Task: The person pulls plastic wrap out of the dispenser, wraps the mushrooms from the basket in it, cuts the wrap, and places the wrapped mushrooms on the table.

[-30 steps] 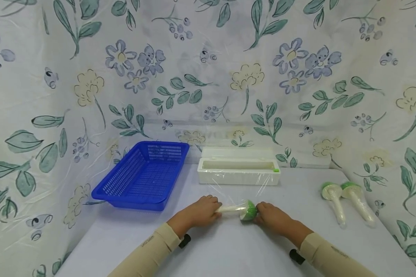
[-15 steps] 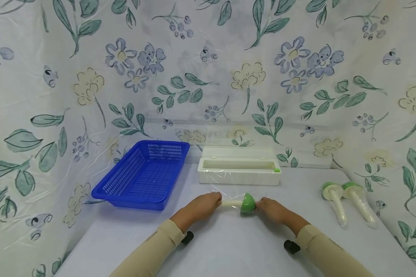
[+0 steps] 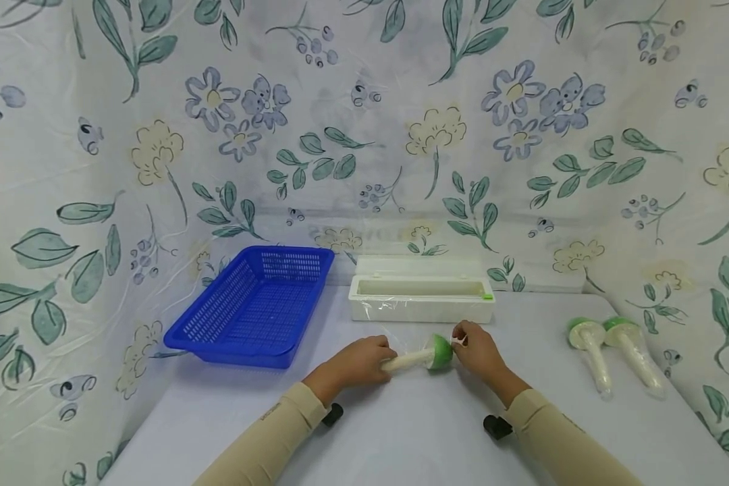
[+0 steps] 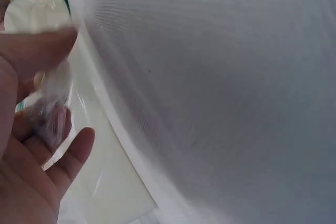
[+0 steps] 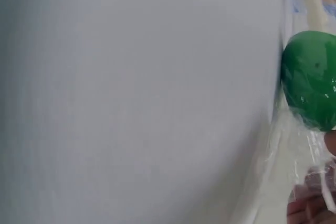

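A mushroom model with a green cap (image 3: 442, 352) and a pale stem lies crosswise in mid-air or on the table, between my hands in the head view. My left hand (image 3: 364, 361) grips the stem's end; in the left wrist view clear film (image 4: 50, 121) bunches at its fingers. At the cap side, my right hand (image 3: 477, 347) pinches clear film with thumb and fingers. The right wrist view shows the glossy green cap (image 5: 312, 80) with wrinkled film trailing from it toward the partly cut-off fingers. Behind stands a white cling film box (image 3: 422, 309), lid raised, film over its front.
A blue perforated basket (image 3: 249, 317) stands at the left rear. Two film-wrapped mushroom models (image 3: 595, 358) with green caps lie at the right on the white table (image 3: 413, 439). Floral sheeting (image 3: 364, 175) hangs around the back and sides.
My right hand has risen slightly and moved away from the viewer, pinching film beside the cap. The mushroom model has tilted, cap end higher, and my left hand has stayed near the stem's end.
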Demonstrator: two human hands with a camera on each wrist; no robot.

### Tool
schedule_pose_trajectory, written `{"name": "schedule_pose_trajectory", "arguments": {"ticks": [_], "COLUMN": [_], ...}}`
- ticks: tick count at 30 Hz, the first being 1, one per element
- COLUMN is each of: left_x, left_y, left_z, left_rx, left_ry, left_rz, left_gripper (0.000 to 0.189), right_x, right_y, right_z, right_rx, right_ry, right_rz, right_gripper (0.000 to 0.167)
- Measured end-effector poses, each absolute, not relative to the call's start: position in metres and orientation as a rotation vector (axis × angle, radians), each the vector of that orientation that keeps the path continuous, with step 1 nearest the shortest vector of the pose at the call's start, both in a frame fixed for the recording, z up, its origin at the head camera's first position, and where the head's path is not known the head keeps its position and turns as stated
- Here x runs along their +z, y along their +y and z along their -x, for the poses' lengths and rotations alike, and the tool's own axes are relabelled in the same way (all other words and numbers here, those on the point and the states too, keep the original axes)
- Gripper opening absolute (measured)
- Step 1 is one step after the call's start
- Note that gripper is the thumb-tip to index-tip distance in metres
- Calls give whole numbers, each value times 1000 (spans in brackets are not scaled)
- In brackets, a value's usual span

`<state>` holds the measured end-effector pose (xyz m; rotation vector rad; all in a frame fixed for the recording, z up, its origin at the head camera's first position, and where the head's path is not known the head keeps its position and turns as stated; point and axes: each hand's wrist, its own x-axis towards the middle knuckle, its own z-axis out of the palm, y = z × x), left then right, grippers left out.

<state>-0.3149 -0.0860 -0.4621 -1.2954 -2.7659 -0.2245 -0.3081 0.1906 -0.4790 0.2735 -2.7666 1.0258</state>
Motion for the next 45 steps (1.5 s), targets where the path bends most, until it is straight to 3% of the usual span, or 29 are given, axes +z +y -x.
{"name": "schedule_pose_trajectory", "arguments": {"ticks": [5, 8, 13, 16, 21, 31, 45], "left_x": [-462, -462, -463, -463, -465, -466, -471], "left_y": [-86, -87, -90, -91, -92, -84, -77], "left_z": [317, 320, 329, 334, 342, 357, 384], "left_rx": [-246, -389, -542, -532, -501, -489, -512], "left_ry": [-2816, -2927, -2941, -2905, -2819, -2760, -2796], "left_rz": [1227, 1093, 1008, 1048, 1104, 1030, 992], "left_gripper": [40, 51, 26, 15, 14, 24, 11], "right_x": [-480, -481, -482, -483, -480, -470, -470], "right_y": [191, 191, 190, 187, 182, 179, 179], "right_z": [306, 306, 313, 317, 322, 336, 353], "right_rx": [926, 945, 984, 990, 948, 829, 628], "right_ry": [-2749, -2820, -2870, -2857, -2889, -2944, -2979], "right_rz": [-397, -429, -425, -410, -372, -388, -435], "right_gripper": [16, 33, 64, 60, 48, 42, 42]}}
